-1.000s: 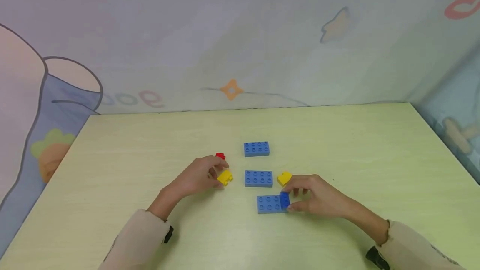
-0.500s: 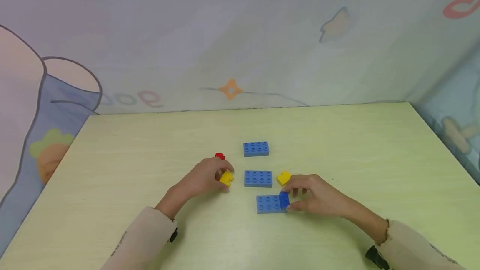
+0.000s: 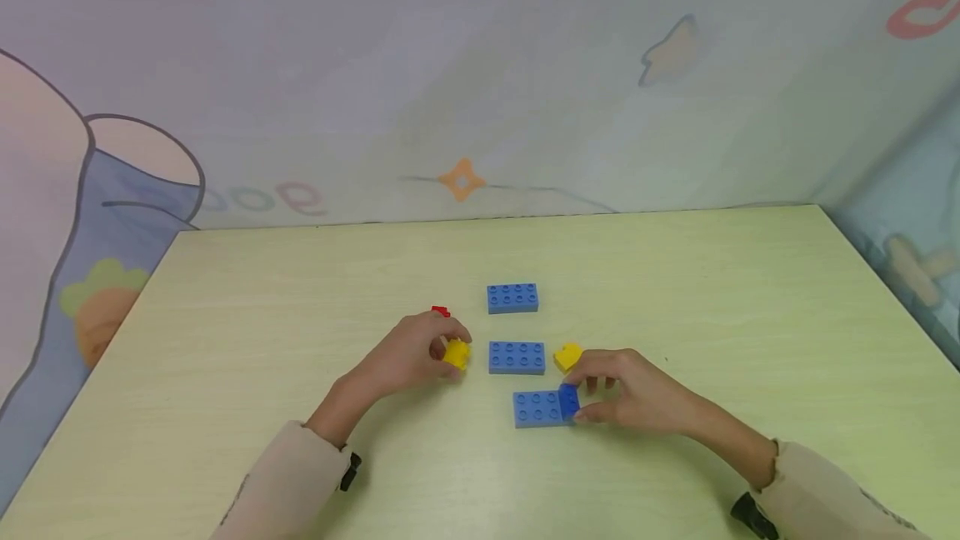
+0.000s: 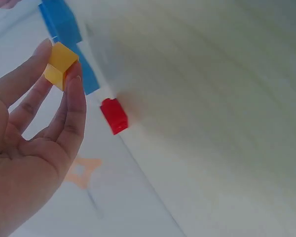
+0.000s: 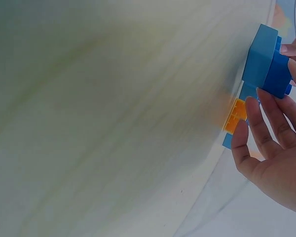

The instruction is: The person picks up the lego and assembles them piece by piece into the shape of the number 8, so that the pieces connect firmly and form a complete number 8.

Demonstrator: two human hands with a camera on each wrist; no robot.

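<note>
Between thumb and fingertips, my left hand [image 3: 405, 357] pinches a small yellow toy brick [image 3: 456, 354], held left of the middle light blue brick [image 3: 517, 357]. The left wrist view shows that yellow brick [image 4: 61, 61] at the fingertips. My right hand [image 3: 637, 394] grips a small dark blue brick [image 3: 569, 401] at the right end of the nearest light blue brick [image 3: 537, 409]. From the right wrist, the dark blue brick [image 5: 277, 74] sits against the studded side of the light blue brick [image 5: 260, 55].
Farther back lies another light blue eight-stud brick [image 3: 512, 298]. A red brick [image 3: 441, 312] lies just beyond the left hand, partly hidden by it. A second yellow brick [image 3: 567, 356] rests beside the right fingers. A printed cloth [image 3: 525, 90] hangs behind the table [image 3: 247, 315].
My left hand has moved slightly right with the yellow brick, which has turned between the fingers. The right hand and the other bricks have stayed in place.
</note>
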